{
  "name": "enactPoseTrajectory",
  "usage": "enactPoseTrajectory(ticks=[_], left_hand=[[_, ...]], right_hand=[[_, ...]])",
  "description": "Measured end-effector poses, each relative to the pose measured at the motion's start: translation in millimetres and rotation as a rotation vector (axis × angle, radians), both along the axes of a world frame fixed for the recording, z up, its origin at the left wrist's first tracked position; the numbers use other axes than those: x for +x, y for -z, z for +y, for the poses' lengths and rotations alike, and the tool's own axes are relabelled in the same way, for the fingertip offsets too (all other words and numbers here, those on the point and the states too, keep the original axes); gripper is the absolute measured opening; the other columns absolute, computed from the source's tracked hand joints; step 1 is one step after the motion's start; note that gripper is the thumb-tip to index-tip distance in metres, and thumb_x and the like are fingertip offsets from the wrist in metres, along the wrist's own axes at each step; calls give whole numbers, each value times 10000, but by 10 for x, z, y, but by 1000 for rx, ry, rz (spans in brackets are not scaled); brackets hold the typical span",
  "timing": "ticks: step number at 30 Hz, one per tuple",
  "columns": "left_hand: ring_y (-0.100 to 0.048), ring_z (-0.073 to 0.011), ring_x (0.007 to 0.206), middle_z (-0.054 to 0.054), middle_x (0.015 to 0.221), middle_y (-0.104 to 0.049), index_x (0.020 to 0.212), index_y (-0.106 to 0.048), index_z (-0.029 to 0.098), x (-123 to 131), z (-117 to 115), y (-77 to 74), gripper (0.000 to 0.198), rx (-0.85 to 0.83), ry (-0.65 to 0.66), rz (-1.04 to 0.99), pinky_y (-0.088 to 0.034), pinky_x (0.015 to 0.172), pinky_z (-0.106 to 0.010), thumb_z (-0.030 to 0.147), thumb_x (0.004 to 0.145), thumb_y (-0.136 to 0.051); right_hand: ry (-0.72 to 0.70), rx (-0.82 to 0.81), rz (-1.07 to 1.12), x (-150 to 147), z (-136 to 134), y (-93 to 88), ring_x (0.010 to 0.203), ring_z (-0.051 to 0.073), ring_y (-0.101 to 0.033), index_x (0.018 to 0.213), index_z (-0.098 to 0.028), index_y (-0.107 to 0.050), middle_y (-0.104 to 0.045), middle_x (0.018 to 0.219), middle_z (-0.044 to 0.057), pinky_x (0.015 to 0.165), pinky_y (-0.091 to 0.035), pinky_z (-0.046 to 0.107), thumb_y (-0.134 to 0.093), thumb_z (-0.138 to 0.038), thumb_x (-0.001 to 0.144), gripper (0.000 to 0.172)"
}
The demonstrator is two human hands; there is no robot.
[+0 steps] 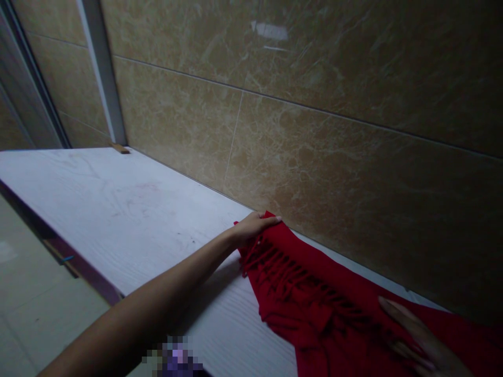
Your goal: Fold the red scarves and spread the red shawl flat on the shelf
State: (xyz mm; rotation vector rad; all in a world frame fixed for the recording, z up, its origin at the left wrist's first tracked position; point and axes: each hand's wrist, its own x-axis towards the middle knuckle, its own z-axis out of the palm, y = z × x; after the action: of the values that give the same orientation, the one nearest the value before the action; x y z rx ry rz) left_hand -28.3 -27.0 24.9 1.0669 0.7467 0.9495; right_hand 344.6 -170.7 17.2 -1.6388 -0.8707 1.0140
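Two hands in play, both on the red stuff; the left hand (250, 229) has the cloth's far corner pinched, thumb laid over the top, the other fingers mostly out of sight; the right hand (428, 343) is down at the lower right, fingers reaching over the same piece, one finger stretched out ahead of the others; whether it pinches anything I can't tell, it's too dark and cut by the frame edge.

One red cloth (318, 256), then, and just the one; it lies along the wall side of one white counter (98, 183), running from the left hand to the right edge of view; one slanting row of fringe (291, 272) shows along it, strands too many and too dim to count, with rumpled folds on the near side.

Beyond it, one tiled wall (314, 131); at the counter's far end, one pale post (100, 73) with one small brown block (120, 148) at its foot; low on the left, one blue object (67, 258) above the pale floor (23, 298).
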Motion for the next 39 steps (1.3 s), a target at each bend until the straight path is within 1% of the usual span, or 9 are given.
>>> enactPoseTrajectory(ticks=[3,9,14,18,22,26,31,35,39], left_hand=[[-573,-108,526,-26,619,-663,742,-671,103,-5,-12,-43,391,-47,-1,-63,-437,527,-224,450,746,-852],[-598,-114,540,-30,622,-676,741,-661,105,-5,-6,-44,372,-54,-16,-94,-460,549,-224,426,767,-847],[-591,-110,524,-29,615,-668,732,-661,105,-29,-10,-60,338,-57,4,-101,-447,530,-217,395,806,-816],[-614,-116,566,-39,663,-695,753,-683,102,-59,-20,-73,338,-24,-3,-65,-463,566,-221,404,789,-832],[-606,-111,567,-25,664,-693,737,-669,117,-60,-20,-59,349,4,-13,-49,-454,568,-218,420,774,-839],[-595,-109,552,-17,652,-686,728,-659,122,-40,-13,-37,348,14,-16,-13,-443,548,-214,422,778,-827],[-584,-108,564,-15,665,-681,735,-657,125,-43,-16,-27,347,40,-11,27,-431,551,-216,434,795,-805],[-549,-105,555,-6,655,-658,720,-639,138,-51,-5,-13,358,83,-13,89,-390,534,-216,458,804,-777],[-501,-110,545,3,619,-613,687,-623,151,-85,70,16,329,208,-62,267,-361,535,-225,426,861,-666]], right_hand=[[48,-29,61,-109,21,14,502,162,-621,905,-290,-735,-760,812,34,365,-424,214,-942,-377,550,420],[191,38,368,-324,224,-31,414,73,-516,837,-239,-662,-619,593,-72,376,-457,145,-954,-176,349,571],[248,30,385,-229,301,21,379,69,-437,759,-249,-603,-470,455,-101,357,-430,154,-990,-276,392,535],[28,155,424,-101,307,99,340,50,-281,590,-227,-409,-304,384,-104,354,-395,175,-950,-308,576,547],[-73,207,467,-96,307,105,339,32,-217,689,-211,-577,-298,381,-118,337,-285,140,-961,-241,545,411],[-131,79,380,-246,299,122,342,12,-206,529,-190,-458,-309,372,-103,335,-234,150,-1025,-436,451,623],[-254,-39,154,-355,294,203,335,-9,-220,442,-179,-379,-311,366,-75,357,-154,145,-942,-639,566,738],[-258,7,219,-306,299,187,330,-1,-194,436,-185,-379,-290,371,-77,334,-179,162,-919,-634,613,724],[-173,79,216,-263,325,145,368,12,-259,499,-151,-521,-397,433,-51,349,-273,149,-931,-604,612,621]])
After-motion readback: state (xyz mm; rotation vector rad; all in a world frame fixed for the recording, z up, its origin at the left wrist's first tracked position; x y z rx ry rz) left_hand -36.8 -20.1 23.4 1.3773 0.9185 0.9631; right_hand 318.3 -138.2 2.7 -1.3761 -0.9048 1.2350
